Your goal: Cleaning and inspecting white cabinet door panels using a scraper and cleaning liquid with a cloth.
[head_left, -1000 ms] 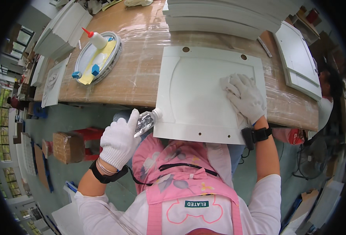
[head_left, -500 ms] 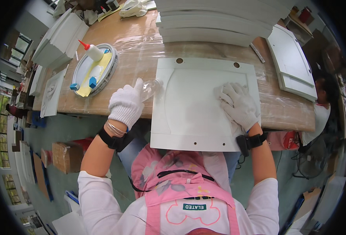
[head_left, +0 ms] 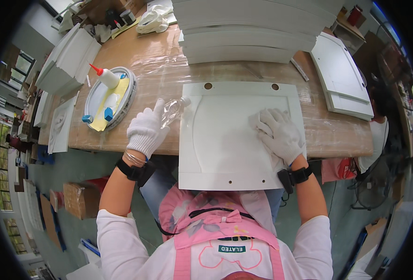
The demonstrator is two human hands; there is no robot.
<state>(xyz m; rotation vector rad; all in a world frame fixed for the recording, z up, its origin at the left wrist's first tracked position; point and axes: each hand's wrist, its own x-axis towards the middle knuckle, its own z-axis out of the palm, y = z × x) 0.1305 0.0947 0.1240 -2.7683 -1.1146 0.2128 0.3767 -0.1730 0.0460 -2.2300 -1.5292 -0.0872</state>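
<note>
A white rectangular panel point(head_left: 225, 135) with small holes lies in front of me, its near edge overhanging the table. My gloved right hand point(head_left: 281, 133) presses a bunched white cloth point(head_left: 260, 125) onto the panel's right half; part of the cloth shows under the wrist. My gloved left hand point(head_left: 146, 128) is left of the panel, its fingers around a clear plastic bottle point(head_left: 171, 113). The bottle is tilted, with its neck at the panel's left edge. Part of the left hand's grip is hidden behind the glove.
A round lid-like tray point(head_left: 128, 95) on the left holds a red-tipped white squeeze bottle point(head_left: 108, 78) and small blue blocks. Tall stacks of white panels point(head_left: 248, 42) stand at the back. More panels point(head_left: 342, 77) lie right, near another person point(head_left: 379, 135).
The view has shifted, so the panel sits lower in the picture. My right hand's fingers have slid slightly left with the cloth. The left hand and bottle have moved slightly farther along the panel's edge.
</note>
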